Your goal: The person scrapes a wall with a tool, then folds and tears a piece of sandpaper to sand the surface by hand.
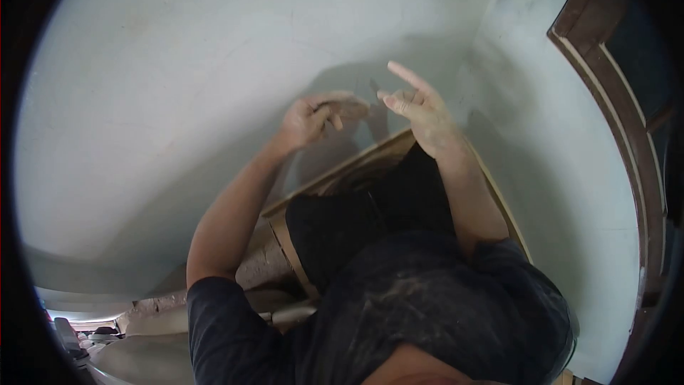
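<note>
"What did you have?"
"My left hand [305, 122] was closed around one flat, brownish piece [350, 109], its outline blurred, jutting rightward from my fingers."
"How did it seem to handle?"
"Light, I judged, perhaps bendy; best gripped across its broad middle."
"And your other hand?"
"Just beside it, my right hand [427, 115] had one finger stretched out, others curled; I couldn't tell whether it held anything."
"Beyond?"
"Two pale walls: one behind my hands [178, 50], one right of them [548, 150]. Farther right, one brown frame [588, 18]."
</note>
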A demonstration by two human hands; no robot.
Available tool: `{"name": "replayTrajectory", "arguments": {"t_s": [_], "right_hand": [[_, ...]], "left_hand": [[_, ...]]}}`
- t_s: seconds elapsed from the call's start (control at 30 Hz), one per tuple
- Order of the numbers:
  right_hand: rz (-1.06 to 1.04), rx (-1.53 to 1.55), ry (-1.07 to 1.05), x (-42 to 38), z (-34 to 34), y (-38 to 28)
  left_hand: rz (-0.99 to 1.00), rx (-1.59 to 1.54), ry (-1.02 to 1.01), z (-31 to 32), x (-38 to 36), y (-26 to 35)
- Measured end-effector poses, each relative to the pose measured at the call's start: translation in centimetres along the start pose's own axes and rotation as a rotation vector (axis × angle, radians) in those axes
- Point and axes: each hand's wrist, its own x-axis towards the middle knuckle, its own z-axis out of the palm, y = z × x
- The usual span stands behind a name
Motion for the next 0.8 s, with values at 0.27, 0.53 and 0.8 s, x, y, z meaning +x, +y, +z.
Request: {"name": "replayTrajectory", "arguments": {"t_s": [0.27,0.53,0.8], "right_hand": [[0.471,-0.088,0.193,2.7,-1.6,9.7],[-0.087,-0.019,-0.23,3.4,0.3,2.6],[-0.615,-0.261,-0.215,7.5,6.6,-12.4]], "left_hand": [[0.018,-0.13,-0.004,1.6,-0.6,3.1],[0.08,0.04,-0.019,0.1,-1.4,7.3],[0.776,0.579,0.625,-4.7,-7.0,21.1]]}}
